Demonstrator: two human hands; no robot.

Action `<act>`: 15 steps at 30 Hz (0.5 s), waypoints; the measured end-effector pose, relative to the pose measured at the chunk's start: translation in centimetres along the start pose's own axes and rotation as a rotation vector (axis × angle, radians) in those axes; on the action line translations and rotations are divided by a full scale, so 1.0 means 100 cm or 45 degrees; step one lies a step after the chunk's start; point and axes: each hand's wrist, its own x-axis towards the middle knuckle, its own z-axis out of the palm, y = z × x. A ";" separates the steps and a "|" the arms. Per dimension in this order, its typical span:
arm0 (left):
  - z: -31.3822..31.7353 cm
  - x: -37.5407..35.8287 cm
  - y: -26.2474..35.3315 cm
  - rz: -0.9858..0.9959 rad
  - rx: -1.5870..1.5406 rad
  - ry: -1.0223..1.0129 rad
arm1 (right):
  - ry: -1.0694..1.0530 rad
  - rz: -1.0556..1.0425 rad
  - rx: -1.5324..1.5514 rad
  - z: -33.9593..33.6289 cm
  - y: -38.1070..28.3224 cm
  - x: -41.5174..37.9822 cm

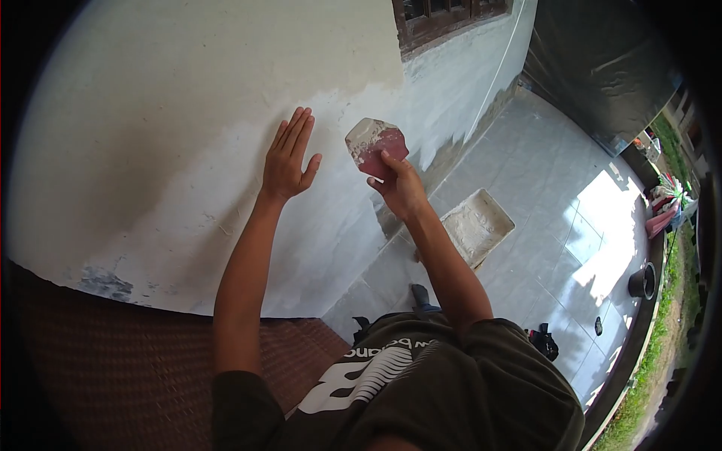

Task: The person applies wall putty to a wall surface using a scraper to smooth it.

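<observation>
My left hand [289,158] is raised flat in front of the wall [331,60], fingers stretched out and holding nothing. In my right hand [398,184] is a flat reddish putty spreader [386,149], gripped by its lower edge with the thumb across its face. Pale, partly dried putty coats the spreader's upper left part. Behind both hands, the wall's lower part carries a whiter coat, while the upper part is cream.
A rectangular tray [503,209] of whitish putty rests on the grey tiled floor [541,150], beyond my right forearm. A brown woven surface [188,368] lies at lower left. Above is a wooden window frame [444,24]. A dark bucket [642,281] stands by the floor's edge.
</observation>
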 end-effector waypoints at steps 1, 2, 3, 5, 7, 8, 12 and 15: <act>0.000 -0.004 0.008 -0.008 -0.013 0.007 | 0.000 -0.017 -0.008 -0.005 0.001 -0.006; 0.000 -0.008 0.015 -0.012 -0.022 0.007 | 0.000 -0.035 -0.017 -0.009 0.002 -0.012; 0.000 -0.012 0.022 -0.026 -0.063 0.015 | -0.005 -0.036 -0.009 -0.013 0.003 -0.019; 0.000 -0.020 0.033 -0.047 -0.125 0.023 | 0.017 -0.046 0.005 -0.018 0.007 -0.032; -0.001 -0.029 0.044 -0.055 -0.155 0.017 | 0.041 -0.058 0.019 -0.024 0.011 -0.046; -0.002 -0.032 0.048 -0.060 -0.173 0.012 | 0.047 -0.063 -0.008 -0.027 0.013 -0.052; -0.007 -0.044 0.060 -0.065 -0.200 0.008 | 0.131 -0.120 -0.134 -0.034 0.021 -0.070; -0.011 -0.050 0.064 -0.105 -0.194 0.009 | 0.164 -0.200 -0.298 -0.036 0.020 -0.072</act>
